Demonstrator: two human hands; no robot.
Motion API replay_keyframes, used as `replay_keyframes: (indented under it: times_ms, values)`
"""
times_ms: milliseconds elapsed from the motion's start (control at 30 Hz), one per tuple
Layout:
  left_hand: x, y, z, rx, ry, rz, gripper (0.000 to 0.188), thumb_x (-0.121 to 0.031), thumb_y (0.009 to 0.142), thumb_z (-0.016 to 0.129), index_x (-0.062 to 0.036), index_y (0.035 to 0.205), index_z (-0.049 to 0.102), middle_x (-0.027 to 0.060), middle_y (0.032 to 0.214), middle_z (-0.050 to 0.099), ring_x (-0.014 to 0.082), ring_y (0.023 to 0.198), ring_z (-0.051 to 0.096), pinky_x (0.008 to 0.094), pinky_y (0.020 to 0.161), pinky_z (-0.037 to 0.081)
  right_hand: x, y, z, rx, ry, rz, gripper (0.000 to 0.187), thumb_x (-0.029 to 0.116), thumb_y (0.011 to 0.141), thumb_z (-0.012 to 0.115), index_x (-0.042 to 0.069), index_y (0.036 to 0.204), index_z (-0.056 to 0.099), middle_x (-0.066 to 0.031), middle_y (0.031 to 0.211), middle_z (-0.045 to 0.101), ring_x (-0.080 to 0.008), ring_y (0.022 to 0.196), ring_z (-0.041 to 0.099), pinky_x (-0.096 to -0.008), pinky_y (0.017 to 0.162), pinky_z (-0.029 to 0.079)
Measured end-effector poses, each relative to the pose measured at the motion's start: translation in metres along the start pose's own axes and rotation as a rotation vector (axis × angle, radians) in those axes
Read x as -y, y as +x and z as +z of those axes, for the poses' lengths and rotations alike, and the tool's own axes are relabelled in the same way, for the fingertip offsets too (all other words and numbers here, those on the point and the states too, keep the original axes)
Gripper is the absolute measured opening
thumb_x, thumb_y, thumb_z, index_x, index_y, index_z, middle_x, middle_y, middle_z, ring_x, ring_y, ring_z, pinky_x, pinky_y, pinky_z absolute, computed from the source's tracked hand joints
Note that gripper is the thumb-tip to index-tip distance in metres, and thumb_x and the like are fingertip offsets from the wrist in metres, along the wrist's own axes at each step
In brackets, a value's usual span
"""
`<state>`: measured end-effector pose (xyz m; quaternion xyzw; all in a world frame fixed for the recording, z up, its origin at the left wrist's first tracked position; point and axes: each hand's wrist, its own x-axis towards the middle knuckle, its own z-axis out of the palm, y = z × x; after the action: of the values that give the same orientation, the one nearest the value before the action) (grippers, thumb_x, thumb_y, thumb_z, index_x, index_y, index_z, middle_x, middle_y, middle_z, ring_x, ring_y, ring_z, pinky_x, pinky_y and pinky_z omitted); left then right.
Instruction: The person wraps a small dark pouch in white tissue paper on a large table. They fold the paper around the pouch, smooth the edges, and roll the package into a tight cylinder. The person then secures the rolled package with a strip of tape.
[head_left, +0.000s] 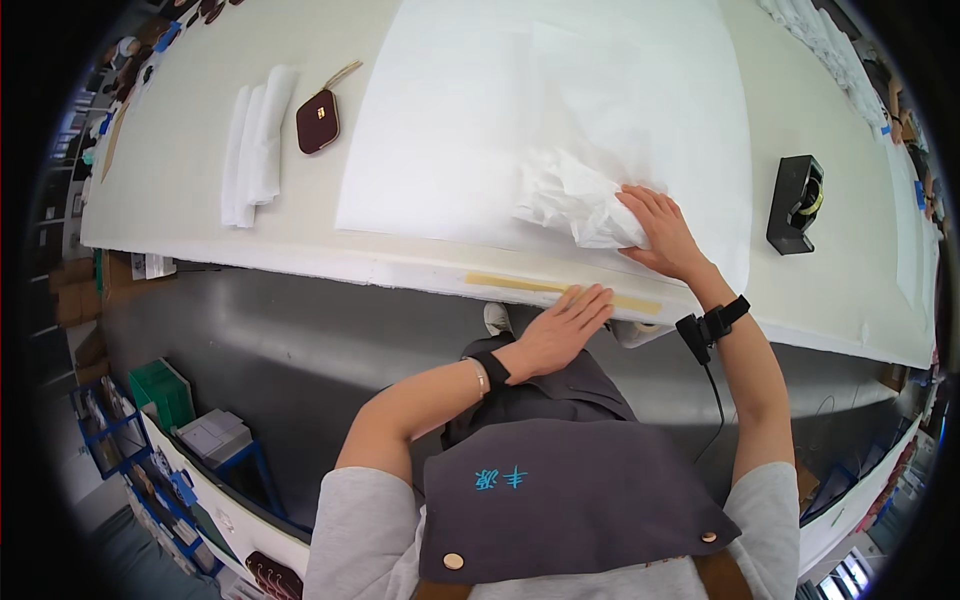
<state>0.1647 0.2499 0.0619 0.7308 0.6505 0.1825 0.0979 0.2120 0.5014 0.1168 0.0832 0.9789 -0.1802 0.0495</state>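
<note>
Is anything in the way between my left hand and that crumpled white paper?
Nothing visible stands in the way. Between your left hand and the crumpled white paper lie only tabletop and a flat white sheet; your right hand touches the paper's right side.

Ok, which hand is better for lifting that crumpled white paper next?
Probably the right hand: its fingers touch the crumpled white paper. The left hand is by the table's near edge and yellow strip, apart from that paper.

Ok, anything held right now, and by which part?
The right hand grips the crumpled white paper by its right end; the left hand holds nothing visible.
</note>
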Motion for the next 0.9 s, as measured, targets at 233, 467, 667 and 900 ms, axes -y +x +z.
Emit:
replay_keyframes:
  times_ms: [233,467,667,900]
  values:
    - [0.013,-0.047,-0.047,0.059,-0.123,-0.332,0.07,-0.015,0.079,0.064,0.0003,0.14,0.033,0.0178,0.151,0.026,0.0306,0.141,0.022,0.0454,0.115,0.018,0.0,0.0,0.004,0.002,0.013,-0.015,0.077,0.026,0.071,0.076,0.012,0.137,0.039,-0.0069,0.143,0.038,-0.027,0.135,0.032,-0.0472,0.111,0.024]
    - [0.042,-0.091,-0.049,0.057,0.15,-0.463,0.074,-0.017,0.08,0.065,-0.006,0.144,0.031,0.0099,0.152,0.027,0.0253,0.142,0.023,0.0449,0.115,0.017,-0.003,-0.002,0.004,-0.005,0.013,-0.014,0.076,0.026,0.072,0.075,0.013,0.137,0.04,-0.0066,0.144,0.038,-0.0264,0.135,0.031,-0.0475,0.112,0.023]
    - [0.043,-0.091,-0.055,0.087,0.256,-0.559,0.078,-0.017,0.076,0.067,-0.0035,0.144,0.03,0.0121,0.153,0.025,0.028,0.142,0.021,0.0474,0.115,0.015,-0.006,-0.001,0.005,-0.016,0.026,-0.031,0.075,0.027,0.073,0.075,0.013,0.137,0.039,-0.0077,0.144,0.038,-0.0273,0.135,0.032,-0.0482,0.111,0.024]
    - [-0.005,-0.034,-0.029,0.048,0.111,-0.378,0.073,-0.014,0.076,0.065,0.0025,0.14,0.034,0.015,0.148,0.03,0.0327,0.136,0.028,0.049,0.113,0.019,-0.004,0.0,0.007,-0.018,-0.006,-0.014,0.074,0.028,0.074,0.074,0.013,0.137,0.039,-0.0077,0.143,0.039,-0.0274,0.135,0.032,-0.0487,0.111,0.025]
